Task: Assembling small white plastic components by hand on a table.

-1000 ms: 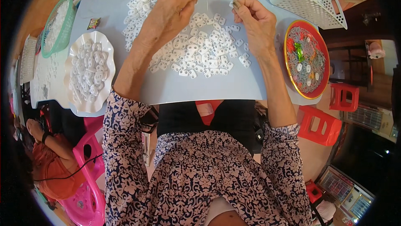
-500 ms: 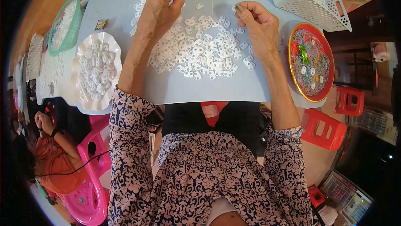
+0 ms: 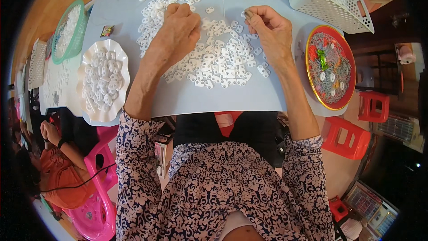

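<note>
A spread of small white plastic pieces with two holes lies on the grey-blue table between my hands. My left hand is closed over the left side of the spread, its fingers curled down; what they hold, if anything, is hidden. A heap of white rounded pieces lies just beyond that hand, running back toward the far edge. My right hand, at the right of the spread, pinches a small white piece between thumb and forefinger.
At left stands a white scalloped plate of white oval pieces, near a small wrapped candy and a green basket. A red round tray of grey bits and a white perforated basket stand at right. Someone in orange sits at left.
My left hand has come nearer to me, from the far heap back over the spread. My right hand has shifted slightly left, still pinching.
</note>
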Demonstrator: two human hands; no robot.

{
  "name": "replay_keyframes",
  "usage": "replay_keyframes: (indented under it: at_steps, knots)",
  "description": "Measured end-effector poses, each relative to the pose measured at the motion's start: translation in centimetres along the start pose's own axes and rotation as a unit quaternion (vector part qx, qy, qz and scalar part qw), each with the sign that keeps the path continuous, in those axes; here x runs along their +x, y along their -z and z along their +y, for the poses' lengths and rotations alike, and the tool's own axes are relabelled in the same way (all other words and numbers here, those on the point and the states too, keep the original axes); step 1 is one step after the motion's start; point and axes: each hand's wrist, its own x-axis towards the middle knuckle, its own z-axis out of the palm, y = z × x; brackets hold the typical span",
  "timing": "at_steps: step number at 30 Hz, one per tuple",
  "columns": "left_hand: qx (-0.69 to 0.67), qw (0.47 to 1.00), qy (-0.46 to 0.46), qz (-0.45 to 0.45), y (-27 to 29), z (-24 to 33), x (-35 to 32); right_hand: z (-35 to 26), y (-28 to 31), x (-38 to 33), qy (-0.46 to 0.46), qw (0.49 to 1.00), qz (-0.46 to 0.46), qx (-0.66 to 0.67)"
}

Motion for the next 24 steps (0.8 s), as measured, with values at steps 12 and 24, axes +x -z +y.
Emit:
replay_keyframes:
  at_steps: [12, 24]
  knots:
    - [-0.037, 0.993, -0.052, 0.104, -0.4, 1.6, 1.8, 0.3, -0.2, 0.0, 0.015, 1.0, -0.016, -0.006]
    - [-0.109, 0.991, -0.058, 0.057, -1.4, 1.4, 2.1, 0.5, 0.0, 0.1, 0.025, 0.999, -0.021, -0.007]
